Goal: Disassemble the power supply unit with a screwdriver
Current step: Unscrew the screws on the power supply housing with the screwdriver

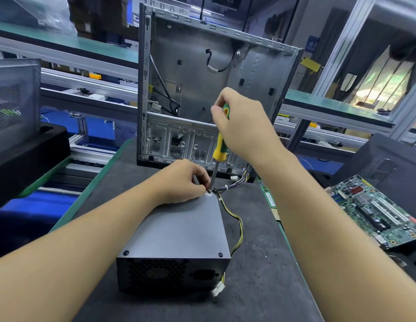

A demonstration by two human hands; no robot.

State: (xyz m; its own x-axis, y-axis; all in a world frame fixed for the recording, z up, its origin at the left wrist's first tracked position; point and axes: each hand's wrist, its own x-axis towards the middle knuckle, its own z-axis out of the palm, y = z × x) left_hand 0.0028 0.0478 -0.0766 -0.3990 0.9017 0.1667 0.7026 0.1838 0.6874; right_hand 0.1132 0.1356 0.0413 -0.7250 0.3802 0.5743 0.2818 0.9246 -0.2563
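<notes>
The power supply unit (179, 231) lies flat on the bench (260, 280), a stiff, likely heavy metal box with smooth sides, best steadied from the lid. At its far right corner the left hand (179, 182) has a pinching grip on the shaft of the screwdriver (219, 149) by the screw (209, 192); the right hand (244, 122) has a closed grip round its handle, before the open case (190, 66)

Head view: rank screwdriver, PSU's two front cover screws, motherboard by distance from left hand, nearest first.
1. The screwdriver: shaft by the fingertips of the left hand.
2. The front-left screw and front-right screw: near end of the power supply unit; too close to call.
3. The motherboard: far off on the right.
</notes>
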